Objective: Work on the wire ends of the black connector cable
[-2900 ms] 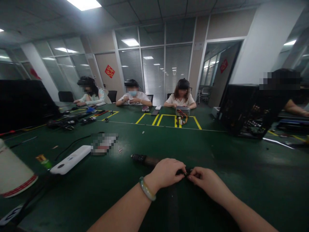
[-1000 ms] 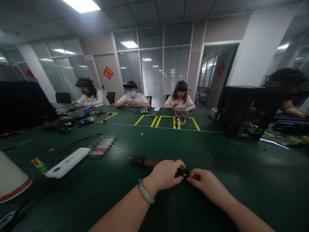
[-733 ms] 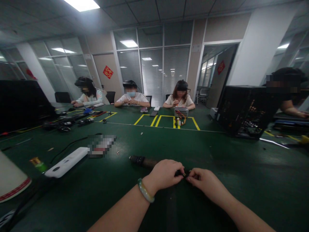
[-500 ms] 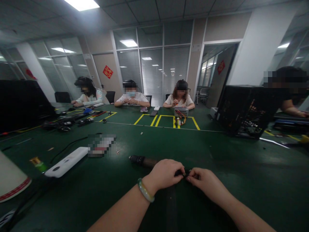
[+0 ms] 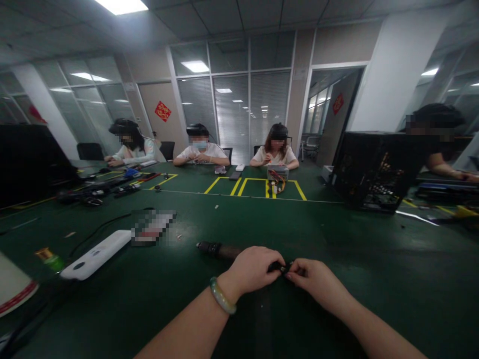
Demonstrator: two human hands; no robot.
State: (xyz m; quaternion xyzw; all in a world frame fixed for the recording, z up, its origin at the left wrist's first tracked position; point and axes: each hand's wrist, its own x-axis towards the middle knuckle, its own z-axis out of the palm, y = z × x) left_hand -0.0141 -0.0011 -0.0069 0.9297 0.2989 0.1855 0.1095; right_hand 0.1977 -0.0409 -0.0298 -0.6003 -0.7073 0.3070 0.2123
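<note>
Fingers of my left hand (image 5: 258, 267), with a bangle (image 5: 222, 295) on the wrist, are closed on a small dark piece (image 5: 275, 266). My right hand (image 5: 310, 274) pinches the right side of the same dark piece or one joined to it; its fingertips hide the detail. Both hands meet just above the green table (image 5: 232, 219). Behind my left hand lies a black tool-like cylinder (image 5: 213, 249), partly covered by that hand.
To the left are a white power strip (image 5: 95, 257), a small green bottle (image 5: 52, 259) and a pale cup (image 5: 13, 286). A black computer case (image 5: 374, 169) stands at right. Several people sit across the table, one behind a metal box with wires (image 5: 277, 173).
The whole view has shifted slightly, so things on the table appear a little further left. Both hands keep nearly the same pose, with the dark piece still between them.
</note>
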